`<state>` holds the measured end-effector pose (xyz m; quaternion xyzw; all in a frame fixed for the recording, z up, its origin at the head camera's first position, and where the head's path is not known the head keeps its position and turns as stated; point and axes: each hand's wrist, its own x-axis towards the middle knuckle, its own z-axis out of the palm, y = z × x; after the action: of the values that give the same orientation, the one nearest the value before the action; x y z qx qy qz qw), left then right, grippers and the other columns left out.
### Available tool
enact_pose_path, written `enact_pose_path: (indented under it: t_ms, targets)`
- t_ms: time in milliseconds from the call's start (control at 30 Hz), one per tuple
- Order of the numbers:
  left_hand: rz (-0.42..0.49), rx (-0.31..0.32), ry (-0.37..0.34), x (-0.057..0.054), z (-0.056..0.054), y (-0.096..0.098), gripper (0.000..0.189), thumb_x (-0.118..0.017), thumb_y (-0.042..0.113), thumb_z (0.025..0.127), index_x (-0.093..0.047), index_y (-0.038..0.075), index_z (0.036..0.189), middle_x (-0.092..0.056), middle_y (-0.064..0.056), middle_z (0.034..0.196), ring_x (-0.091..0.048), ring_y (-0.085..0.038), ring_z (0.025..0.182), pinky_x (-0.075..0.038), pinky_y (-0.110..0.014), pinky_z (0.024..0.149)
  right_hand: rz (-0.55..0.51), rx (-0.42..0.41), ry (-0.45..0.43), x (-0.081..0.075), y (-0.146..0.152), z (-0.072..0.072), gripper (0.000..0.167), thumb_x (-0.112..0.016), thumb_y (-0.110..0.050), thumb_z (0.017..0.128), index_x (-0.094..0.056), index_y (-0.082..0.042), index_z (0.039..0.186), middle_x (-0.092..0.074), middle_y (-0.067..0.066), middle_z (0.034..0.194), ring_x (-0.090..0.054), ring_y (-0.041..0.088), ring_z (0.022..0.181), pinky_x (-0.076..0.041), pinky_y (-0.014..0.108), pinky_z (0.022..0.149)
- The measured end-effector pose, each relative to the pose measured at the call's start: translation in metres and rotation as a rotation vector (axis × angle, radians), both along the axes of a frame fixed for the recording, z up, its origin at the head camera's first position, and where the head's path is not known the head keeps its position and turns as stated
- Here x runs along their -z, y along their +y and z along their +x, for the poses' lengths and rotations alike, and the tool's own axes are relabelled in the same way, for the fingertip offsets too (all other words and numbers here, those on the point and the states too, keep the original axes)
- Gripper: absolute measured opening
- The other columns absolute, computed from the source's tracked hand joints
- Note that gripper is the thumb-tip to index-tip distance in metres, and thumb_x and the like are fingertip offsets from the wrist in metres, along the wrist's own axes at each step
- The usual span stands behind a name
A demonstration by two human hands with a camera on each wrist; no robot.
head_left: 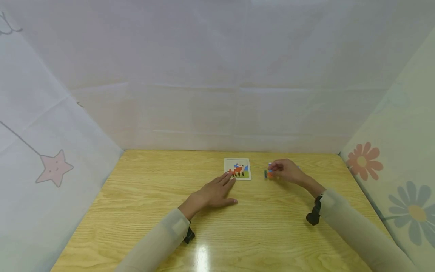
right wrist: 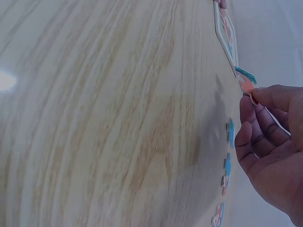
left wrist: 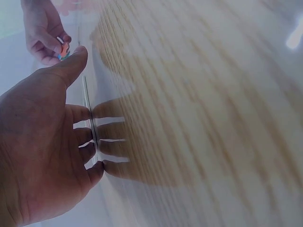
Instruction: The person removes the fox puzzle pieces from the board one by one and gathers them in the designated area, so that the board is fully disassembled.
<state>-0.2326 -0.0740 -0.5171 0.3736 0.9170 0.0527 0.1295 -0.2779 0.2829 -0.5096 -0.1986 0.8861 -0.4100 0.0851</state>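
Observation:
My left hand [head_left: 214,192] lies palm down with its fingers straight, fingertips at the near left edge of a white-framed jigsaw puzzle board [head_left: 250,174]. Part of a red-and-white animal picture shows inside the frame, with green and blue around it. To the right of the board, my right hand [head_left: 288,172] pinches an orange puzzle piece [right wrist: 246,84] with a green striped edge between thumb and fingers. In the right wrist view this piece is tilted, close over the table beside the board's corner.
Several loose puzzle pieces [right wrist: 230,132] lie in a row on the wooden table [head_left: 153,181], beneath and beside my right hand. White cloth walls [head_left: 190,117] stand at the table's back and sides. A black band [head_left: 314,211] is on my right wrist.

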Motion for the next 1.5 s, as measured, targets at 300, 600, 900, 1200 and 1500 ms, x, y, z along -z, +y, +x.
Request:
enact_pose_path:
  t_ms: [300, 600, 900, 1200, 1500]
  targets:
    - [0.0, -0.004, -0.007, -0.003, -0.001, 0.0, 0.089, -0.051, 0.064, 0.106, -0.025, 0.006, 0.169, -0.013, -0.017, 0.177, -0.013, -0.032, 0.164, -0.022, -0.046, 0.131, 0.013, 0.009, -0.004, 0.005, 0.013, 0.001, 0.015, -0.071, -0.005, 0.101, -0.074, 0.001, 0.114, -0.075, 0.011, 0.103, -0.069, 0.022, 0.093, -0.056, 0.028, 0.071]
    - [0.008, -0.007, -0.018, 0.0, 0.0, 0.0, 0.089, -0.051, 0.064, 0.106, -0.024, 0.007, 0.169, -0.012, -0.015, 0.177, -0.012, -0.031, 0.164, -0.021, -0.046, 0.131, 0.043, 0.032, 0.01, 0.007, 0.019, 0.003, 0.014, -0.071, -0.002, 0.1, -0.075, 0.001, 0.113, -0.074, 0.011, 0.103, -0.068, 0.025, 0.094, -0.057, 0.027, 0.071]
    - [0.003, -0.009, -0.014, 0.0, 0.0, -0.001, 0.089, -0.049, 0.064, 0.106, -0.023, 0.008, 0.17, -0.012, -0.015, 0.178, -0.012, -0.031, 0.164, -0.022, -0.046, 0.131, 0.099, 0.052, 0.064, 0.016, 0.021, 0.0, 0.013, -0.072, -0.002, 0.098, -0.077, -0.001, 0.111, -0.075, 0.008, 0.101, -0.069, 0.02, 0.09, -0.057, 0.029, 0.074]
    - [0.001, -0.003, 0.004, -0.001, 0.0, 0.0, 0.088, -0.049, 0.064, 0.106, -0.025, 0.008, 0.169, -0.013, -0.015, 0.177, -0.014, -0.032, 0.164, -0.024, -0.047, 0.13, 0.139, 0.081, 0.07, 0.016, 0.015, 0.001, 0.011, -0.074, -0.003, 0.098, -0.077, 0.0, 0.108, -0.076, 0.01, 0.1, -0.071, 0.021, 0.09, -0.061, 0.035, 0.08]
    - [0.011, -0.003, 0.023, 0.0, -0.001, 0.0, 0.086, -0.05, 0.063, 0.107, -0.027, 0.008, 0.169, -0.016, -0.015, 0.177, -0.016, -0.032, 0.164, -0.026, -0.047, 0.13, 0.129, 0.101, 0.069, 0.014, 0.014, 0.003, 0.011, -0.074, -0.003, 0.097, -0.077, 0.0, 0.107, -0.077, 0.01, 0.099, -0.072, 0.021, 0.089, -0.061, 0.035, 0.079]
